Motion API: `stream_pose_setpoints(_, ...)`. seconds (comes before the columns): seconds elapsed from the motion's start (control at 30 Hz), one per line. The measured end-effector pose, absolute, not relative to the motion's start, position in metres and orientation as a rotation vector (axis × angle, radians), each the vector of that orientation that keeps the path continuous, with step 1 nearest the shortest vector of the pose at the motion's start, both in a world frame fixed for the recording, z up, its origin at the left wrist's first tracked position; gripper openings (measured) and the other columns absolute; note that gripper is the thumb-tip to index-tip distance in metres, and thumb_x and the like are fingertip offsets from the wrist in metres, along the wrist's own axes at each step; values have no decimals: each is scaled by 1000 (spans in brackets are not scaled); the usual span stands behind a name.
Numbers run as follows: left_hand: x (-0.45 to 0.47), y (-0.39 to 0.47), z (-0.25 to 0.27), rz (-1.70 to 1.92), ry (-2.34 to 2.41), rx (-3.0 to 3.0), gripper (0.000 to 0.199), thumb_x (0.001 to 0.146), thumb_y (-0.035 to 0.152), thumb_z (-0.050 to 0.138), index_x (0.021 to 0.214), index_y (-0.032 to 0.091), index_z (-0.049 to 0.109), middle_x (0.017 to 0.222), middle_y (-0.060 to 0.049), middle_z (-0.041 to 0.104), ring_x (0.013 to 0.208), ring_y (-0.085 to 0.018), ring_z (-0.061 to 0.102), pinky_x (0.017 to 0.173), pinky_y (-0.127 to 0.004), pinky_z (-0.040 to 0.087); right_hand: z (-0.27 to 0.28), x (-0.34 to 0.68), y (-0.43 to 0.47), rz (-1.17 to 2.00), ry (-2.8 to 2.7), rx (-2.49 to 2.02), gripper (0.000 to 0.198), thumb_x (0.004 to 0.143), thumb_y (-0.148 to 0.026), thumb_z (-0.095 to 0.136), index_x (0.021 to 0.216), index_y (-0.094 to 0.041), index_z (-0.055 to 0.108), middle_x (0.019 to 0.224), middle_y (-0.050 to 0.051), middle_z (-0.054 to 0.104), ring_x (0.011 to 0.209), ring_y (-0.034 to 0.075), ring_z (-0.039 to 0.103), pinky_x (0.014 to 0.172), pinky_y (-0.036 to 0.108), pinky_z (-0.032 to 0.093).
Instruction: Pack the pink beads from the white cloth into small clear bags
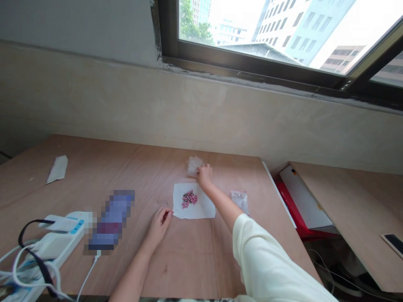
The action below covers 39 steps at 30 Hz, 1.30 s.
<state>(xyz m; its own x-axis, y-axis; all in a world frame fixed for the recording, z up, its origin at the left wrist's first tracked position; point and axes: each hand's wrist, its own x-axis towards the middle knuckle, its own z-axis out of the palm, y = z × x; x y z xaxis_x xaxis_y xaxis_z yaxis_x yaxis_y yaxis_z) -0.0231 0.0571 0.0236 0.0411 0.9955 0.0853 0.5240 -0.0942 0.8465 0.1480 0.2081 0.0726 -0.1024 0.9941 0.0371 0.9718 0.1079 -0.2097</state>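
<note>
My right hand (204, 175) reaches past the far edge of a white sheet of paper, its fingers closed on the near right edge of a small pile of clear plastic bags (193, 166). On the paper (203, 208) lies a loose heap of small pink and dark beads (189, 199). My left hand (161, 221) rests on the table by the paper's left corner, thumb and finger pinched together. A tiny reddish spot shows at those fingertips; I cannot tell what it is. To the right of the paper lies a clear zip bag (239, 201), partly behind my right forearm.
A blurred-out phone-like object (111, 220) with a white cable lies left on the wooden table (189, 260). Near the left front is a power strip (63, 239) with tangled cables. A torn paper piece (57, 169) lies far left. Right, past a gap, another table holds a phone (393, 244).
</note>
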Motion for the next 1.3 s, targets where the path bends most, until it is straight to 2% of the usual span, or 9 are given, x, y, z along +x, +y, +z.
stream_pose_setpoints(0.2, -23, 56, 22, 953, 1546, 1684, 20, 78, 28, 34, 72, 18, 50, 74, -3, 53, 72, -16, 51, 66, -26, 40, 76, 153, 203, 263, -2119, -1907, 25, 75, -14, 40, 70, -18, 64, 70, 8, 62, 77, 20, 43, 60, 27, 25)
stream_pose_setpoints(0.3, -24, 56, 21, 972, 1541, 1660, 20, 77, 30, 35, 72, 19, 51, 75, -3, 54, 73, -16, 51, 67, -27, 40, 91, 161, 198, 242, -1923, -1862, 27, 75, -13, 37, 77, -18, 64, 74, 7, 63, 74, 19, 44, 61, 27, 27)
stream_pose_setpoints(0.47, -23, 61, 24, 1012, 1538, 1444, 25, 71, 40, 42, 69, 18, 53, 73, -3, 57, 73, -17, 54, 69, -29, 42, 121, 184, 164, 232, -1374, -1662, 28, 77, -22, 35, 88, -15, 60, 81, 8, 62, 79, 19, 44, 69, 28, 32)
stream_pose_setpoints(0.57, -14, 69, 36, 1046, 1494, 1214, 34, 64, 48, 46, 74, 16, 54, 77, -6, 60, 75, -19, 56, 67, -29, 44, 123, 187, 126, 531, -1174, -1494, 27, 76, -31, 38, 87, -16, 58, 80, 7, 62, 76, 16, 48, 66, 27, 35)
stream_pose_setpoints(0.7, 7, 74, 66, 1093, 1293, 1142, 44, 65, 51, 47, 89, 15, 54, 87, -7, 62, 79, -17, 57, 72, -29, 44, 102, 174, 81, 1092, -1026, -1353, 30, 69, -38, 46, 81, -15, 58, 73, 6, 63, 55, 12, 46, 49, 23, 33)
stream_pose_setpoints(0.83, 12, 68, 83, 1075, 1196, 1167, 36, 66, 45, 51, 85, 14, 56, 72, -3, 63, 67, -15, 57, 66, -27, 45, 76, 164, 60, 1285, -910, -1381, 30, 64, -40, 50, 79, -15, 58, 69, 5, 63, 52, 11, 43, 46, 23, 31)
stream_pose_setpoints(0.93, 5, 60, 83, 1032, 1250, 1165, 29, 62, 39, 58, 78, 14, 59, 60, 0, 61, 60, -13, 57, 65, -26, 45, 66, 162, 56, 1255, -906, -1477, 24, 63, -36, 50, 74, -15, 55, 68, 6, 61, 58, 13, 47, 52, 25, 35)
stream_pose_setpoints(1.1, -3, 52, 84, 988, 1349, 1169, 23, 58, 33, 62, 70, 14, 61, 62, -1, 63, 59, -13, 57, 62, -25, 46, 76, 150, 48, 742, -1114, -1735, 16, 58, -23, 53, 71, -18, 45, 78, 5, 53, 73, 16, 47, 66, 28, 36)
stream_pose_setpoints(1.3, 3, 57, 98, 965, 1367, 1370, 15, 59, 30, 60, 60, 15, 57, 62, 0, 64, 63, -14, 59, 62, -24, 45, 107, 122, 45, 840, -1571, -1496, 9, 70, -26, 47, 66, -18, 44, 68, 2, 52, 67, 14, 47, 60, 25, 36)
